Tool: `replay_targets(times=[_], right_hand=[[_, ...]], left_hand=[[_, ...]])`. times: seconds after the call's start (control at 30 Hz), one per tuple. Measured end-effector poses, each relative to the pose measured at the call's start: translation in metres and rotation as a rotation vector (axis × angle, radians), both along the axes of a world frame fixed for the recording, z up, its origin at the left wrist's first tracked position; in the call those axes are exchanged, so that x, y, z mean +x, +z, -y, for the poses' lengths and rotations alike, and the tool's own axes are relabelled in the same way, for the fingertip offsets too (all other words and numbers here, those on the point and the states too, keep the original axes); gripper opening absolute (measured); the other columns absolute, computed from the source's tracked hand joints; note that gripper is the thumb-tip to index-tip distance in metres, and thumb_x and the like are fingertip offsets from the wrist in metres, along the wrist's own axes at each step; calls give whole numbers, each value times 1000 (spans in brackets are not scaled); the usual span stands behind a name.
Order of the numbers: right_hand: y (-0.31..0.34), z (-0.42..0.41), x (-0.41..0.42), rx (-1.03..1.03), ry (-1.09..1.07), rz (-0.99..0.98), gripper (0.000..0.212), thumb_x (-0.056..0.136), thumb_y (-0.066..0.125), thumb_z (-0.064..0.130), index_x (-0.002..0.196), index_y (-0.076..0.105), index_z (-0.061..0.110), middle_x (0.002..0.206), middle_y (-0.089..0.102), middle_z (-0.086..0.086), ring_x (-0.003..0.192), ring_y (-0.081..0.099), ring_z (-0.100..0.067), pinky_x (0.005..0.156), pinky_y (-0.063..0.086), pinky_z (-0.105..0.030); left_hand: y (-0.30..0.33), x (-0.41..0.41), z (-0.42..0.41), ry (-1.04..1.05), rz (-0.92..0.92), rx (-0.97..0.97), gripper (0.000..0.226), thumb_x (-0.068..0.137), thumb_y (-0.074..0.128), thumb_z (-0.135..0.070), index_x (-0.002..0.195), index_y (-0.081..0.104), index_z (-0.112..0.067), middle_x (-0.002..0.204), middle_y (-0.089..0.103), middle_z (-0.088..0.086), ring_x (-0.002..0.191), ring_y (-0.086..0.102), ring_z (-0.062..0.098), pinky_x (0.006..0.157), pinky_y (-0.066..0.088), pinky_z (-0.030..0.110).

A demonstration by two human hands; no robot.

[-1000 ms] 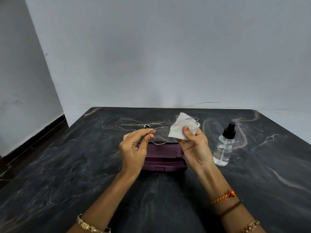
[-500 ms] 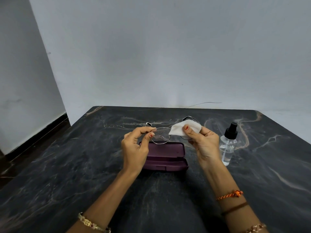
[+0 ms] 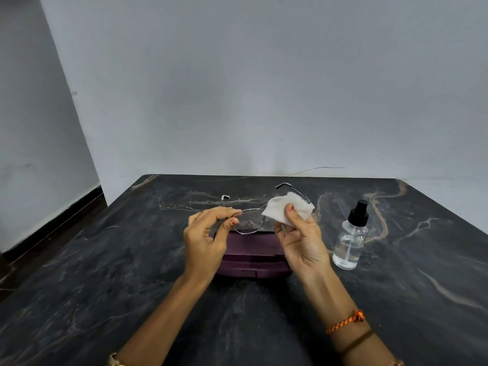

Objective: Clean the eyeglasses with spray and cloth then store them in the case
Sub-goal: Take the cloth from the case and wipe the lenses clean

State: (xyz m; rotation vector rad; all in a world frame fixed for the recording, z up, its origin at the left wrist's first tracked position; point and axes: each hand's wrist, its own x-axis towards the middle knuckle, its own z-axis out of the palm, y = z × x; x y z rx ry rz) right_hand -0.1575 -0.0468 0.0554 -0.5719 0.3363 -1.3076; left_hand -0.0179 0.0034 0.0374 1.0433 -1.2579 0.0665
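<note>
While the left hand (image 3: 204, 243) pinches the glasses (image 3: 248, 223) by the outer rim of one lens between thumb and forefinger, the right hand (image 3: 301, 239) pinches a white cloth (image 3: 287, 208) over the other lens, thumb on the near face of the cloth and fingers behind it. Both hands are clamped on what they hold, and they are raised above the worktop (image 3: 105, 286), near its middle, with the glasses spanning the gap between them. The uncovered lens sits just beside the left thumb tip and shows smears or droplets on its surface. The temples point away from the person toward the far edge; one temple tip shows beyond the left hand, and the other arcs up behind the cloth. How much of the covered lens the cloth wraps cannot be told.

Below the hands a purple case (image 3: 250, 257) lies on the worktop, partly hidden by both palms; whether its lid is fully closed is unclear from this angle. A clear spray bottle (image 3: 350, 243) with a black pump top stands upright toward the right edge, just beyond the right hand and apart from the case. An orange thread band (image 3: 346, 322) circles the right wrist.
</note>
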Motion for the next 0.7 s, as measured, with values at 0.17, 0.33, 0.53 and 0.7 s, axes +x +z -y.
replay_targets(times=[0.17, 0.33, 0.53, 0.7], right_hand=[[-3, 1, -1, -200, -18, -131, 32, 55, 64, 2, 86, 63, 11, 70, 74, 1, 69, 69, -8, 65, 57, -20], [-3, -1, -7, -344, -173, -384, 23, 54, 68, 5, 75, 68, 11, 65, 74, 3, 63, 69, -7, 56, 55, -17], [3, -4, -12, -309, -207, -439, 13, 63, 70, 2, 75, 68, 6, 60, 73, 4, 57, 68, -6, 50, 52, -15], [2, 2, -8, -14, -128, -152, 15, 71, 62, 11, 86, 64, 11, 64, 72, 5, 56, 67, -7, 51, 52, -16]], left_hand=[[-1, 3, 1, 8, -34, 1, 21, 72, 67, -2, 79, 66, -22, 79, 70, -4, 83, 61, -6, 83, 47, 25], [1, 9, 1, -18, -85, 45, 36, 72, 66, 6, 76, 63, -30, 71, 69, -23, 81, 64, 7, 80, 45, 11], [6, 9, -2, 22, -33, 56, 22, 74, 67, 1, 83, 66, -19, 76, 67, -9, 79, 61, 4, 77, 43, 24], [9, 9, -3, -6, -50, 84, 32, 74, 67, 1, 79, 63, -31, 75, 68, -10, 78, 64, 3, 83, 42, 30]])
